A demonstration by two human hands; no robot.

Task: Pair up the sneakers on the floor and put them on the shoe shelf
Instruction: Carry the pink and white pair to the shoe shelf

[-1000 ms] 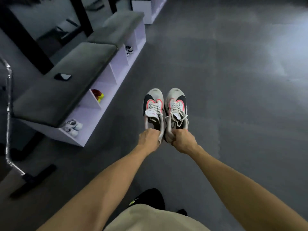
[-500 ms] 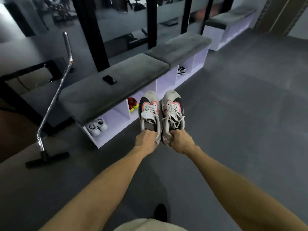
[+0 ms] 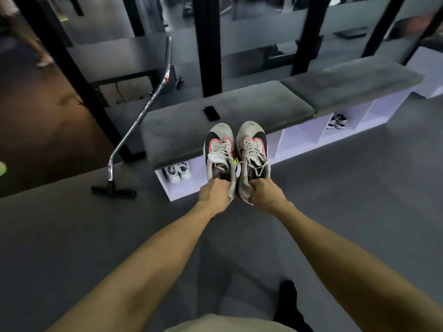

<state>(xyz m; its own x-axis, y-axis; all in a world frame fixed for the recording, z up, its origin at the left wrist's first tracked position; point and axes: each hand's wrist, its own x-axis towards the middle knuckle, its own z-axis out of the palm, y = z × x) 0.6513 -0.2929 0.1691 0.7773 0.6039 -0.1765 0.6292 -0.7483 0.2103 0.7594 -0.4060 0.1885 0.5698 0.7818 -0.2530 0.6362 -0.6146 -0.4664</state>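
Note:
I hold a matching pair of white sneakers with black and pink panels out in front of me, toes pointing away. My left hand (image 3: 215,195) grips the heel of the left sneaker (image 3: 219,149). My right hand (image 3: 263,194) grips the heel of the right sneaker (image 3: 252,147). The two shoes sit side by side, almost touching, in the air in front of the white shoe shelf (image 3: 302,140). The shelf's cubbies run under grey bench cushions (image 3: 239,104). The cubby directly behind the held shoes is mostly hidden; a bit of yellow shows between them.
A white pair (image 3: 177,172) fills the leftmost cubby, and a dark and white pair (image 3: 336,121) sits further right. A black phone (image 3: 211,113) lies on the cushion. A chrome pole on a black base (image 3: 113,189) stands left of the shelf. Grey carpet surrounds me.
My view has swung left and I have come closer, so the shelf now sits straight ahead. The sneakers stay gripped by the heels and now overlap the shelf's front.

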